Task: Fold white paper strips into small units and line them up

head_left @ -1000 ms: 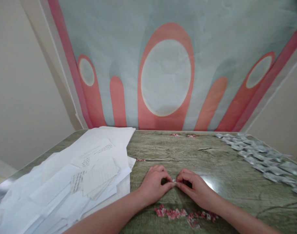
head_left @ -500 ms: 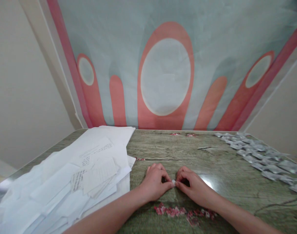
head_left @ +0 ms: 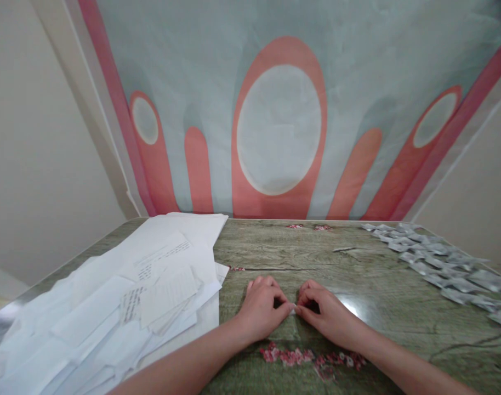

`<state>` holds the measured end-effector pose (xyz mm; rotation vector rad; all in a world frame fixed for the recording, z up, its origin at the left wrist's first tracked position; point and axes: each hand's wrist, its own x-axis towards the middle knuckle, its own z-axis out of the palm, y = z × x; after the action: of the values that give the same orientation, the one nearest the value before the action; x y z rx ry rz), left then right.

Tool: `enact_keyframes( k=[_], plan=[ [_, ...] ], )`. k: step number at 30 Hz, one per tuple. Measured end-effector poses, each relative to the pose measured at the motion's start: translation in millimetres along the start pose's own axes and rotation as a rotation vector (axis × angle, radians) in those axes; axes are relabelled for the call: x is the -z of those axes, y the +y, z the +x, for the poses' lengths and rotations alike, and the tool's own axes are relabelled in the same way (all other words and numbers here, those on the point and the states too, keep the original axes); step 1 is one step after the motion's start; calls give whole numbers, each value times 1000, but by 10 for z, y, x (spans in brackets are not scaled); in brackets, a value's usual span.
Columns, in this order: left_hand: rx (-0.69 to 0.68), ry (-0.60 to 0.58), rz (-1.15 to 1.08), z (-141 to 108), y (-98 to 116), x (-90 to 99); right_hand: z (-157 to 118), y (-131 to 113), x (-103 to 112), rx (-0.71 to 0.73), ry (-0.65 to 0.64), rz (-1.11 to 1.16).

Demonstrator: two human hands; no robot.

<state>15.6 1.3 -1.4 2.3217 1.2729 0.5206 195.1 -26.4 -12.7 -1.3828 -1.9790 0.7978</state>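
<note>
Just above the wood-patterned tabletop (head_left: 271, 247), my left hand (head_left: 263, 307) and my right hand (head_left: 321, 308) meet fingertip to fingertip. Thumb and forefinger of each are pinched on one small white piece (head_left: 293, 311), which looks like paper. Most of it is hidden behind the fingertips, so its full shape does not show. The other fingers of both hands are curled in.
On the left lies a spread pile of white paper sheets and slips (head_left: 106, 307), some printed. Several twisted grey-white paper pieces (head_left: 448, 263) lie in rows at the right edge. A patterned backdrop (head_left: 217, 66) hangs behind the table.
The white piece shows less between the fingertips than before. Both hands have stayed in nearly the same place, with only slight finger movement.
</note>
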Motion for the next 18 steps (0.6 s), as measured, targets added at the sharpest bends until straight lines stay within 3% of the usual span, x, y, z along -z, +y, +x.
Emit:
enact_keyframes(
  k=[18],
  plan=[
    [37, -4, -19, 3, 20, 10, 11, 51, -24, -10, 36, -57]
  ],
)
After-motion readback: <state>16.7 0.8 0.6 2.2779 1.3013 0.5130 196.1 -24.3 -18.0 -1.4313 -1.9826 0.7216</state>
